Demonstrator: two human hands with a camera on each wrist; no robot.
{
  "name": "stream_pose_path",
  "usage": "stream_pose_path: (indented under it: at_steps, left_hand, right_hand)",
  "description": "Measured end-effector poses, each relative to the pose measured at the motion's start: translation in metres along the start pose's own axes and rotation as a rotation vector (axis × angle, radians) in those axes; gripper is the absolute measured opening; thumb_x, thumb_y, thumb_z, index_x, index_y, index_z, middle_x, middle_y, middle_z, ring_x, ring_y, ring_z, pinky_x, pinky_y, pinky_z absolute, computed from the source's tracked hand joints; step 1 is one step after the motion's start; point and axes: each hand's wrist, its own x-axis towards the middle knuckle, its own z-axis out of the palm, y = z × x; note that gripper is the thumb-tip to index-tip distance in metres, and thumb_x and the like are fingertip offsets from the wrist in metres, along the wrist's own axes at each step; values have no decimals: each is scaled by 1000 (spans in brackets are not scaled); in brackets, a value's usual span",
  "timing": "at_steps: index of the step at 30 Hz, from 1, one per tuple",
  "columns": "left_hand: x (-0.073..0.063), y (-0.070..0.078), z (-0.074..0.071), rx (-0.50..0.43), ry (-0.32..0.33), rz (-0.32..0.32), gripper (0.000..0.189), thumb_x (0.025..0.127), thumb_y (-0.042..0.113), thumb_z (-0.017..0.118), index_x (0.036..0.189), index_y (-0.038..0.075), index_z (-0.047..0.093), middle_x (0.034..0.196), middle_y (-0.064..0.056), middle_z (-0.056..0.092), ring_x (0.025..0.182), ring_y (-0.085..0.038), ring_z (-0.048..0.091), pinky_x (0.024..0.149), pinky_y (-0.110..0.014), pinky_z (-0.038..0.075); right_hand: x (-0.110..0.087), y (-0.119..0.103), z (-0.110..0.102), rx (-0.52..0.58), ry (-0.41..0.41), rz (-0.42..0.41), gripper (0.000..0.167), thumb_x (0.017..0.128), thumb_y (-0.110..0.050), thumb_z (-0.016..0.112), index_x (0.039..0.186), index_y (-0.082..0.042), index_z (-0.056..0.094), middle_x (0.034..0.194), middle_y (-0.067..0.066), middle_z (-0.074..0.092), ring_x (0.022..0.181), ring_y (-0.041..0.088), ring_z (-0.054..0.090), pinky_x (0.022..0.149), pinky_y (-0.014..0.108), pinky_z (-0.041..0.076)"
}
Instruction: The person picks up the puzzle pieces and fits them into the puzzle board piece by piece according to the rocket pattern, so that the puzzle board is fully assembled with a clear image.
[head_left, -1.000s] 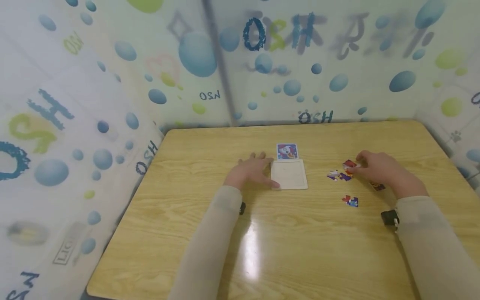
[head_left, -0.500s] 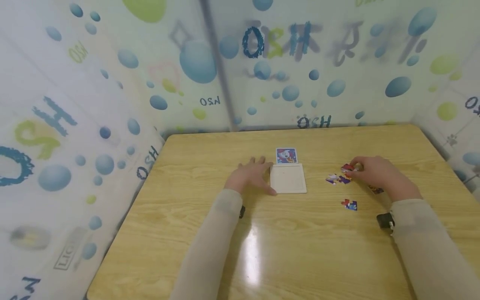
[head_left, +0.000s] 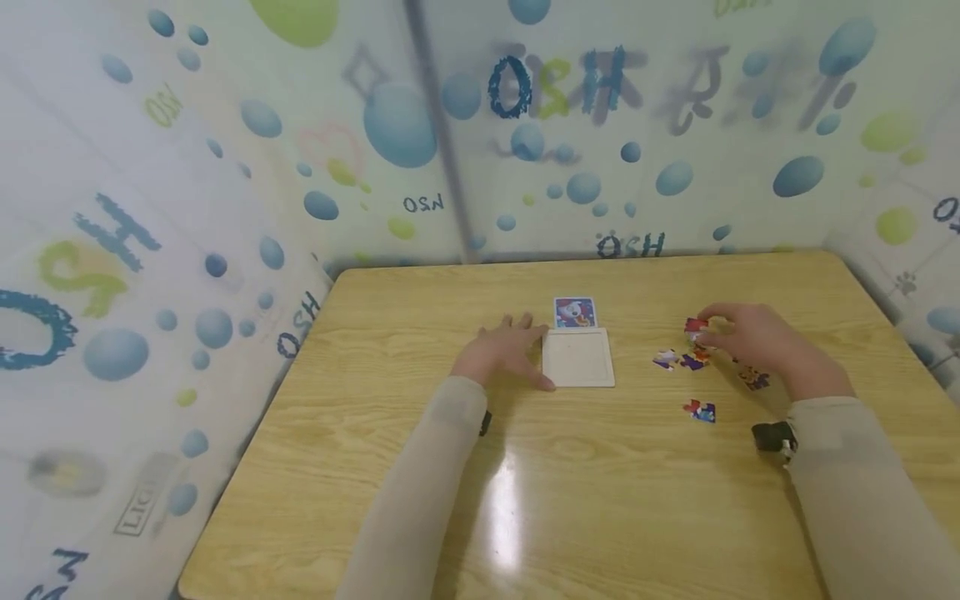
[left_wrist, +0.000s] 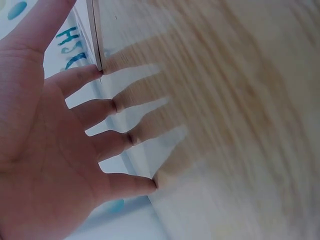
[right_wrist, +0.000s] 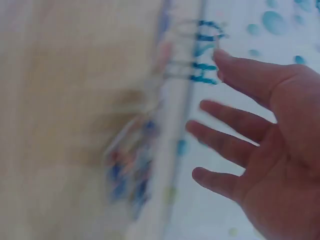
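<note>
My left hand is spread beside a shallow white puzzle tray, with thumb and index finger touching its left edge. In the left wrist view, the fingertips of that hand rest on the tabletop and the index fingertip meets the tray's edge. Over to the right, my right hand pinches a red jigsaw piece between thumb and index finger. The right wrist view has this hand above the table, its other fingers loosely extended; only a thin sliver of the piece shows there.
Loose jigsaw pieces lie under and left of the right hand. One piece is near the palm, and joined-looking pieces sit nearer me. A picture card lies behind the tray. Printed walls border the wooden table.
The right hand has shifted slightly, and the red piece has come up off the pile in its fingertips. The left hand stays at the tray. The head view has tilted a little.
</note>
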Motion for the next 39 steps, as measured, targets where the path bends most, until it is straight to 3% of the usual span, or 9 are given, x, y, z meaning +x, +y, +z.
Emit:
stream_pose_path:
  at_steps: [4, 9, 15, 21, 24, 32, 39]
  left_hand:
    - [2, -1, 0, 4, 4, -3, 115, 80, 67, 85, 171, 31, 25, 182, -7, 4, 168, -42, -1, 129, -77, 5]
    - [1, 1, -2, -2, -5, -7, 115, 81, 67, 84, 171, 31, 23, 182, -6, 2, 168, -41, -3, 129, -76, 3]
    - [0, 5, -4, -5, -10, -16, 115, 81, 67, 84, 171, 34, 21, 182, -5, 1, 168, -39, -4, 130, -74, 2]
    - [1, 9, -3, 19, -24, -63, 113, 81, 66, 84, 171, 36, 22, 182, -3, 2, 169, -39, -1, 130, -74, 7]
    - [2, 9, -3, 17, -38, -82, 112, 82, 66, 84, 171, 37, 22, 182, -3, 1, 169, -39, -2, 130, -75, 9]
    - [4, 7, -2, 36, -41, -77, 112, 83, 68, 82, 171, 37, 20, 183, -3, 0, 168, -40, -1, 129, -76, 10]
    - [3, 7, 1, 38, -24, -71, 111, 82, 68, 82, 171, 37, 21, 183, -3, 2, 168, -40, 0, 128, -78, 12]
  right_hand:
    - [3, -23, -8, 54, 62, -57, 53, 109, -34, 61, 150, -1, 56, 151, 35, 53, 130, 55, 58, 97, 70, 54]
    - [14, -55, 0, 108, 80, -97, 48, 109, -27, 63, 149, -1, 59, 142, 29, 60, 122, 46, 62, 90, 60, 59]
    - [28, -91, 29, 216, 69, -79, 44, 109, -20, 61, 149, -3, 59, 122, 19, 68, 111, 35, 61, 86, 44, 56]
    - [42, -120, 58, 289, 47, -71, 40, 108, -17, 61, 146, -3, 62, 114, 17, 70, 98, 28, 61, 82, 34, 53]
    - [48, -131, 69, 297, 20, -70, 40, 108, -17, 61, 146, -4, 63, 114, 18, 71, 97, 28, 62, 83, 37, 55]
    - [63, -144, 90, 282, -27, -75, 40, 107, -17, 62, 145, -7, 64, 123, 19, 73, 110, 31, 67, 103, 52, 57]
    - [70, -150, 99, 261, -17, -111, 39, 105, -14, 64, 141, -1, 65, 117, 20, 75, 109, 33, 70, 99, 52, 58]
